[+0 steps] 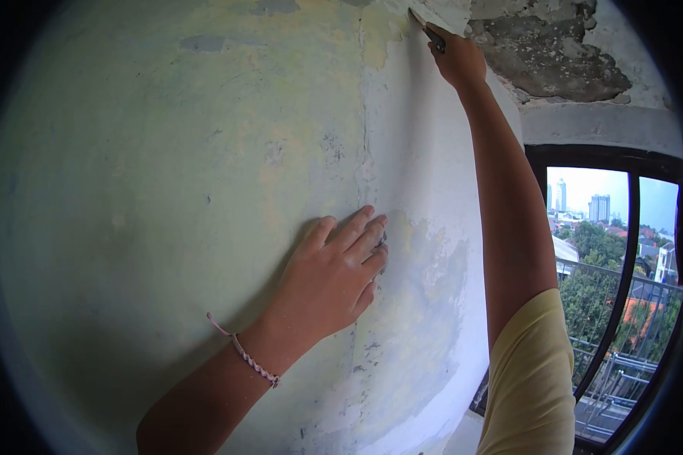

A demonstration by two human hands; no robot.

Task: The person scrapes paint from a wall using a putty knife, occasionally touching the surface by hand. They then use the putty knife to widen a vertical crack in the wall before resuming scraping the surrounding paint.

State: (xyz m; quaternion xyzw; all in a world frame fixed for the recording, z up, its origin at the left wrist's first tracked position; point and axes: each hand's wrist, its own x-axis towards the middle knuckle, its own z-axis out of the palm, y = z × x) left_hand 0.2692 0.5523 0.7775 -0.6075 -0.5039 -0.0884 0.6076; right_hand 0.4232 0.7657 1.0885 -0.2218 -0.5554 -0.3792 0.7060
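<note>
Wall: most of the view is filled by the wall (167, 167), coated in worn pale green and yellow, with white patches toward the right.
Window: a dark frame (537, 161) is seen at the right; buildings (599, 207), trees (598, 243) and a railing (660, 282) are shown through the glass.
Right sleeve: the upper arm is covered by yellow cloth (531, 379).
Bare patch: rough grey material (550, 57) is exposed at the upper right, where the white coating is broken away.
Seam: an uneven vertical crack (363, 114) is run down the wall, between the greenish area and the whiter one.
Left hand (330, 280): it is laid against the wall below the middle of the view, with the fingers moderately spread and nothing seen held; the fingertips are placed by the seam.
Right hand (461, 61): it is raised high, its fingers closed around the dark handle of a bladed tool (435, 38).
Bladed tool: it is held at the top of the wall, tilted up and leftward, its tip by the white coating.
Bracelet: a braided pinkish band (252, 362) is worn on the left wrist.
</note>
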